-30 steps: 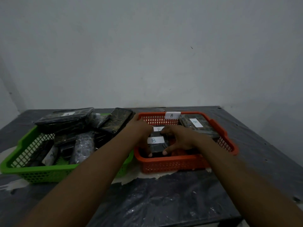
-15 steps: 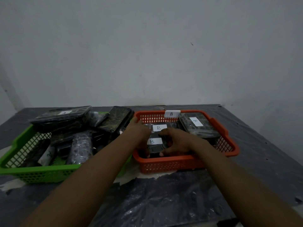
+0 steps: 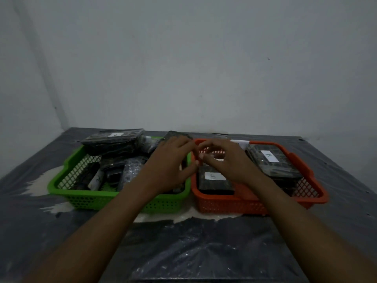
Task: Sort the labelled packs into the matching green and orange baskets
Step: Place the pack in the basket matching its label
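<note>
**Ana:** Head camera shows a change, doesn't it? Half a second ago both hands were pressed on the front pack in the orange basket.

**Ben:** Yes, and now they are up off it. The left hand hangs over the gap between the two baskets, fingers loose and holding nothing. The right hand is above the orange basket's middle, also empty, fingertips almost meeting the left's.

**Ana:** So that pack is let go?

**Ben:** It lies flat at the front of the orange basket, white label up. I judge that placement done.

**Ana:** What else is around?

**Ben:** A second labelled pack sits in the orange basket's right side. The green basket is heaped with dark packs, one riding on its far rim. No loose packs show on the table, though the forearms hide part of both baskets.
</note>
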